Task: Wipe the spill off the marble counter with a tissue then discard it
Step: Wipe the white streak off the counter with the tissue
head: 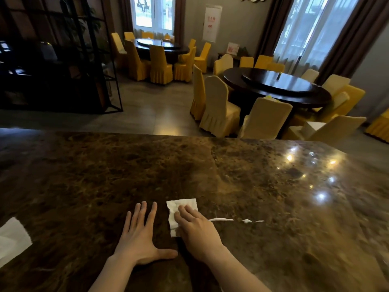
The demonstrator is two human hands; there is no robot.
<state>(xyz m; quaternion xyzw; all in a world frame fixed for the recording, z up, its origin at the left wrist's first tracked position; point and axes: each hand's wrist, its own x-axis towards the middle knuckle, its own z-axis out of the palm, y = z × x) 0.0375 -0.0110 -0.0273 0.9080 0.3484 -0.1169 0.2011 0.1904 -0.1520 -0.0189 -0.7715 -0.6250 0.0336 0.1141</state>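
A white tissue (179, 207) lies flat on the brown marble counter (105, 175) near its front edge. My right hand (197, 230) presses down on the tissue's right half, fingers curled over it. A thin white streak of spill (223, 219) runs to the right of that hand, with smaller white blobs (247, 221) further along the same line. My left hand (141, 234) rests flat on the bare counter just left of the tissue, fingers spread, holding nothing.
A white sheet or box corner (12, 239) sits at the counter's left edge. Beyond the counter's far edge are round dark dining tables (280, 85) with yellow-covered chairs (216, 110) and a black metal shelf (63, 60) at left.
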